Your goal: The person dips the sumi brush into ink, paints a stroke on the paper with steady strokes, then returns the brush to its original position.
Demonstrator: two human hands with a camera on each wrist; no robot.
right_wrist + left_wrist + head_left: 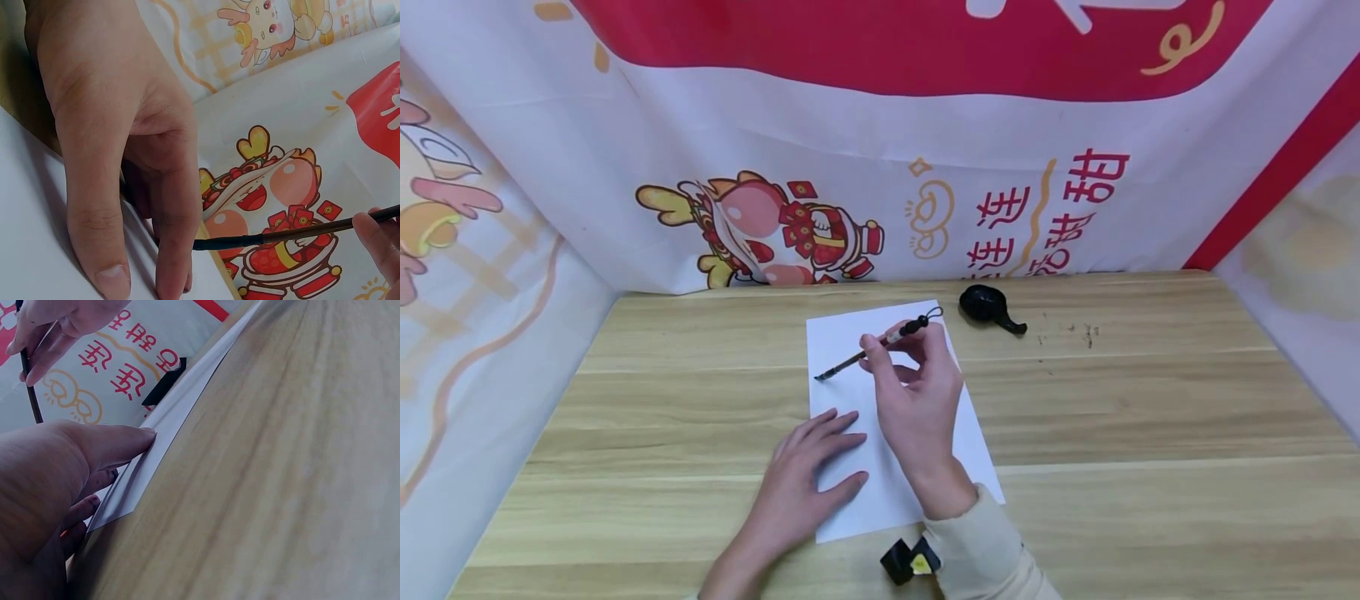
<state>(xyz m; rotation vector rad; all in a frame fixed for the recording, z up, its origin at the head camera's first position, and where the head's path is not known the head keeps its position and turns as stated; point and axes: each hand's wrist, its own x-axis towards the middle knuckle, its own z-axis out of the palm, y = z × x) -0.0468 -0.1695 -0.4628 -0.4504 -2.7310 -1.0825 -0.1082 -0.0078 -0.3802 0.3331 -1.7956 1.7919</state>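
Small black pieces [898, 562]: just beyond the near end of the paper, beside the right sleeve, one of them with a yellow patch; I can't tell what they are.
Sleeve [981, 546]: pale, cuffed at the right wrist, covering that forearm as it reaches in from the near side.
Left hand [812, 471]: laid over the lower left edge of the sheet, palm down, fingers straight and spread, gripping nothing; the thumb points inward across the white.
Right hand [921, 400]: raised above the paper's right half, thumb and fingers pinching the brush by the upper part of its handle.
Paper [842, 333]: one white sheet lying lengthwise away from the person, slightly askew on the wood-grained table [1112, 500].
Brush [850, 362]: slanted over the sheet, looped end up to the right, dark tip down near the left edge; from here I can't tell whether it touches.
Black bulb-shaped thing [983, 303]: on the tabletop just past the paper's far right corner, round body, narrow tail pointing right.
Dark specks [1086, 333]: scattered on the wood to the right of that.
Cloth [587, 142]: hanging behind the far edge, white and red, printed with a cartoon figure [782, 225] and red characters [1000, 208].
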